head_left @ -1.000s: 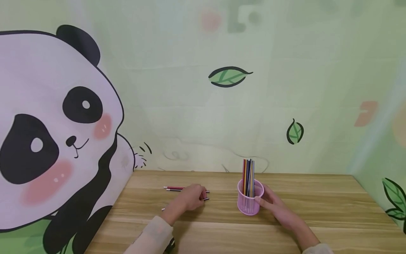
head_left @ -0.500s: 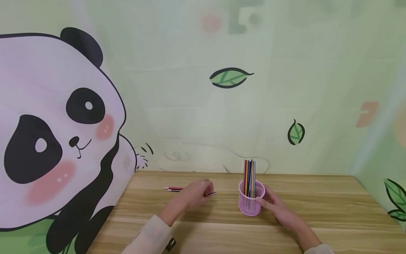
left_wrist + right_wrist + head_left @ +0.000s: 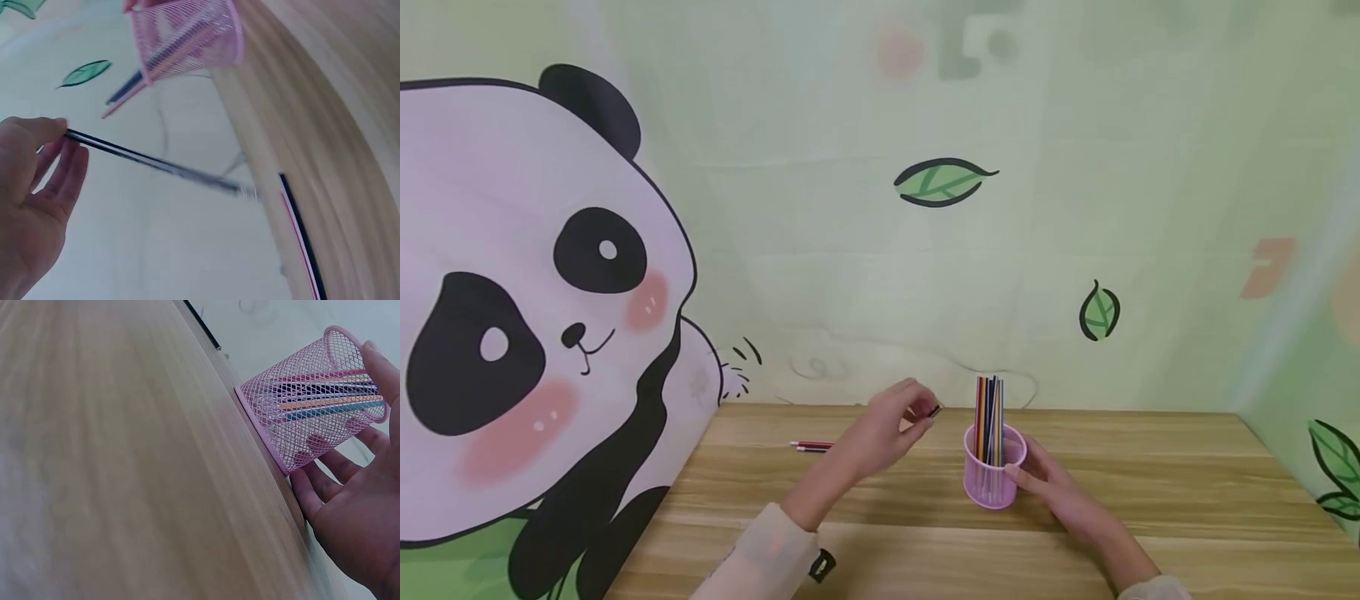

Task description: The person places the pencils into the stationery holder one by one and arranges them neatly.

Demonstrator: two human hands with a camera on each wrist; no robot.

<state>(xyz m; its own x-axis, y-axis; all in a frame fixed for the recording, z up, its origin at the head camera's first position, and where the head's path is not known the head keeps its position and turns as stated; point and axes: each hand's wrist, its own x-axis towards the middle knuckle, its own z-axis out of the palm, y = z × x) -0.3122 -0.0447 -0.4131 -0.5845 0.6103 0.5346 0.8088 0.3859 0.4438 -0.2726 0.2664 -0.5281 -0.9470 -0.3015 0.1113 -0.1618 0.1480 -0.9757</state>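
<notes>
My left hand (image 3: 891,421) is raised above the back of the table, left of the pencil cup. Its thumb and fingers pinch a dark pencil (image 3: 144,159) with a pale stripe near one end; most of it is hidden in the head view. My right hand (image 3: 1060,496) grips the side of the pink mesh pencil cup (image 3: 990,490), thumb at the rim and fingers around the wall. The cup stands upright on the table, and several colored pencils (image 3: 988,417) lean in it. A red pencil (image 3: 811,443) and a black pencil (image 3: 303,237) lie side by side at the table's left.
The wooden table (image 3: 940,554) ends at a pale green backdrop (image 3: 820,250) with printed leaves. A large printed panda (image 3: 497,208) fills the left side. A black strap piece (image 3: 822,565) sits by the left sleeve.
My left hand has lifted the dark pencil off the table and carried it up and to the right, toward the cup. The right hand and the cup have stayed in place.
</notes>
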